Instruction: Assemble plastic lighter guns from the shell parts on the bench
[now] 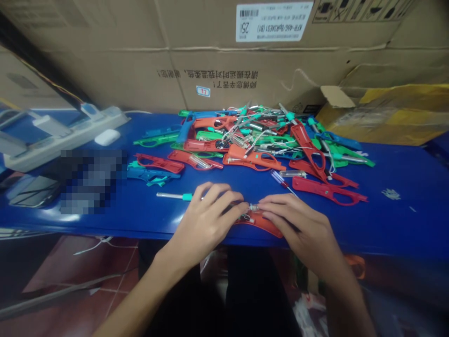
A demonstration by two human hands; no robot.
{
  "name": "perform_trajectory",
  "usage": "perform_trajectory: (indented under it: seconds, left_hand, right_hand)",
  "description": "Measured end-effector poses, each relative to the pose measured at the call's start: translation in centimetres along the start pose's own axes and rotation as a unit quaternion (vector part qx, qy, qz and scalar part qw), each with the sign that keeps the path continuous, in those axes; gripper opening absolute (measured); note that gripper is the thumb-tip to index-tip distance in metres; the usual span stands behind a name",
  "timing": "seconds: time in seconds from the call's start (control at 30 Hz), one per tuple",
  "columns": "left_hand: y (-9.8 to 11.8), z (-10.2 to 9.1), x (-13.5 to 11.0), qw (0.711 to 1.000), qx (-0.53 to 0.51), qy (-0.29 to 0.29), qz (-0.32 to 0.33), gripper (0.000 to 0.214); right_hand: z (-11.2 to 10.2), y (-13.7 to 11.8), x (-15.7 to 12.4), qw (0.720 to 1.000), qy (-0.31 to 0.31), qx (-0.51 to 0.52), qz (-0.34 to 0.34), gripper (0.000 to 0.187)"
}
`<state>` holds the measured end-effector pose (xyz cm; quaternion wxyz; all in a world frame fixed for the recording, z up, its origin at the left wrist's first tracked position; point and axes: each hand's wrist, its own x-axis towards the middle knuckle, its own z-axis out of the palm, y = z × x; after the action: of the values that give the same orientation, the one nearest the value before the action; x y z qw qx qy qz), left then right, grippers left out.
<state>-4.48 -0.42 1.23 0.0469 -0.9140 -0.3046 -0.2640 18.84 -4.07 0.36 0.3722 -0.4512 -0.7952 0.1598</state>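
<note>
Close to the table's front edge lies a red half-shell of a long-nosed lighter (268, 225), with small dark and white parts in it. My left hand (210, 210) is closed around its left end, and a metal tube (170, 196) with a green collar sticks out leftward from under my fingers. My right hand (298, 217) has its fingers pressed together at the shell's right side, pinching near a small clear part (254, 207); its shape is mostly hidden. Behind my right hand rests a screwdriver (279, 178) with a see-through handle.
A heap of red, green, blue and orange lighter shells (252, 135), tubes and wires spreads at the back. A loose red shell (328, 189) lies to the right. A power strip (70, 133), white case (107, 136) and phone (35, 189) are left; cardboard boxes (393, 114) stand behind.
</note>
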Motion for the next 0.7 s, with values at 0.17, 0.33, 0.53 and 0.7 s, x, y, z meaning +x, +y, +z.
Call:
perform_trajectory:
  seconds: [0.17, 0.33, 0.53, 0.7]
  left_hand:
    - [0.3, 0.1, 0.1, 1.0, -0.017, 0.004, -0.018, 0.017]
    - [-0.1, -1.2, -0.5, 0.995, -0.074, -0.006, -0.07, 0.038]
    - [-0.7, -1.8, -1.3, 0.984, -0.107, -0.028, -0.139, 0.049]
    - [-0.1, -0.8, -1.6, 0.976, -0.162, -0.056, -0.138, 0.045]
  right_hand:
    - [-0.1, -0.1, 0.0, 1.0, -0.001, -0.011, -0.007, 0.02]
    - [-0.1, -0.3, 0.2, 1.0, 0.012, -0.021, -0.008, 0.017]
    - [-0.2, -0.2, 0.2, 0.999, -0.009, -0.053, -0.008, 0.019]
    - [-0.3, -0.3, 0.1, 0.998, -0.003, -0.062, -0.011, 0.021]
